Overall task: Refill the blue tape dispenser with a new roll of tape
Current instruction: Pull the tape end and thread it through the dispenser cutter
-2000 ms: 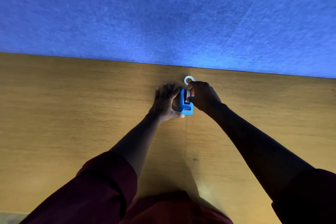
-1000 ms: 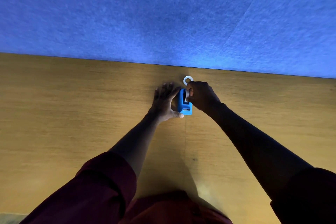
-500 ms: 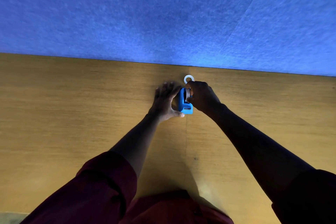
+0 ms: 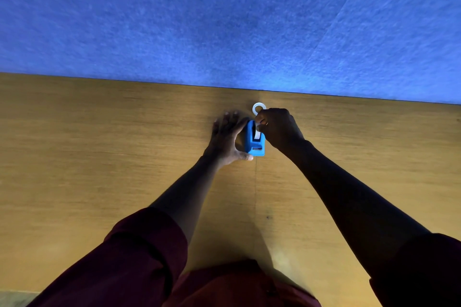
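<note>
We are seeing dispenser (image 4: 254, 141) standing on wooden table (image 4: 99, 157), near blue wall panel (image 4: 224, 20). Left hand (image 4: 228, 138) bracing its left side, fingers spread, thumb (image 4: 243, 156) at front corner. Right hand (image 4: 279, 127) curling over top, fingertips (image 4: 260, 123) pinching at white tape (image 4: 257, 133) in slot. White ring (image 4: 259, 108) lying just behind, touching right hand.
</note>
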`<state>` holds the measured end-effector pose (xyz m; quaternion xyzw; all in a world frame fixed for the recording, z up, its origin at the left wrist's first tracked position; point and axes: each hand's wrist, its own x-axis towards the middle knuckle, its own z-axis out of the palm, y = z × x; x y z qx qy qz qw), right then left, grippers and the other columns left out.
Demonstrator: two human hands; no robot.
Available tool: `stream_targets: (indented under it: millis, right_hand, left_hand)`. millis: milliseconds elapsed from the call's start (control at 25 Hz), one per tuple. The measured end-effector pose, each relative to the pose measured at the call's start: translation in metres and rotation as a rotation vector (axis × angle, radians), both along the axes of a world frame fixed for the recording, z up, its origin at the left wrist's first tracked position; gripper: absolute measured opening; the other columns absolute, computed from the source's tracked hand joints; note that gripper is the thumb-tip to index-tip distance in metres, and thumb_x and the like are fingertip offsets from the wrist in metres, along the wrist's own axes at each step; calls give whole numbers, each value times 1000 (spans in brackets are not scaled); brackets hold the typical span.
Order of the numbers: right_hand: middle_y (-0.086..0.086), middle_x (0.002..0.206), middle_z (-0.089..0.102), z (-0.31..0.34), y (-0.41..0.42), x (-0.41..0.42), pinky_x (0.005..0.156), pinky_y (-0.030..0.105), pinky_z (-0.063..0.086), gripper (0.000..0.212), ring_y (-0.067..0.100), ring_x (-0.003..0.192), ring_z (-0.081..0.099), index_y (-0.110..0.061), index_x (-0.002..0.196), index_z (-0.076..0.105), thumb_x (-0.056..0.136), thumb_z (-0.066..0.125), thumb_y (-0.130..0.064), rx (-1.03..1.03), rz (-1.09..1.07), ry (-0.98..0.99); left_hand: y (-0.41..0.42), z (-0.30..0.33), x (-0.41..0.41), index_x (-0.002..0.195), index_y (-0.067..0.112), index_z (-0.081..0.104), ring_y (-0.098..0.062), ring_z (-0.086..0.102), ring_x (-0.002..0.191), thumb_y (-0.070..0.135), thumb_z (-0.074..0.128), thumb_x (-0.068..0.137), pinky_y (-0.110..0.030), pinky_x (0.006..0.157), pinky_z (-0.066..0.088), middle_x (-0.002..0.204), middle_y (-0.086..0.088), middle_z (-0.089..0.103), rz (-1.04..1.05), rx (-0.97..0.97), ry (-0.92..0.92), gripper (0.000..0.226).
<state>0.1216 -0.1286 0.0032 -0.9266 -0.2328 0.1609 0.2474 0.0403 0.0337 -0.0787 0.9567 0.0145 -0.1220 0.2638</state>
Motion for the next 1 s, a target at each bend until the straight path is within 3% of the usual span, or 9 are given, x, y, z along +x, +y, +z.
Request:
stream_targets:
  millis: [160,320,440,560,840,1000]
  right_hand:
    - [9,97,76,2,1,2,68,30,59,13,18,81,72,-7,101,76,91,71,-14,-21,-11,-22]
    - [10,96,76,4,2,11,76,40,58,12,26,85,71,-9,97,77,89,70,-14,-57,-27,12]
    - [10,97,76,5,5,16,77,38,58,13,25,87,71,-9,98,77,90,71,-17,-70,5,5]
    - [10,92,75,5,6,17,64,27,49,16,21,78,69,-8,98,76,93,68,-20,-114,48,-29]
    - [12,92,69,5,6,10,66,39,59,16,26,78,69,-5,98,65,98,59,-20,-197,120,-100]
    - [12,92,68,4,5,6,58,31,52,13,21,72,65,-4,100,62,97,63,-17,-182,135,-117]
  left_hand:
    - [0,0,0,160,29,7,-27,-18,152,53,85,67,-50,121,-9,169,-7,-9,-3,-3,1,123]
    - [1,-1,0,159,32,7,-19,-27,145,53,86,66,-46,118,-15,168,-6,-10,5,-25,-10,123]
    - [1,-3,0,159,33,6,-20,-27,145,53,86,66,-49,119,-13,168,-6,-9,5,-25,-10,125]
    - [1,-3,0,159,32,6,-22,-24,147,53,86,65,-51,120,-10,169,-6,-9,5,-11,-10,125]
    - [2,-6,0,159,31,9,-22,-21,148,55,86,63,-50,121,-9,169,-6,-6,8,-10,-29,125]
    - [2,-7,1,159,30,7,-25,-20,150,57,85,64,-50,120,-10,169,-6,-8,2,9,-19,126]
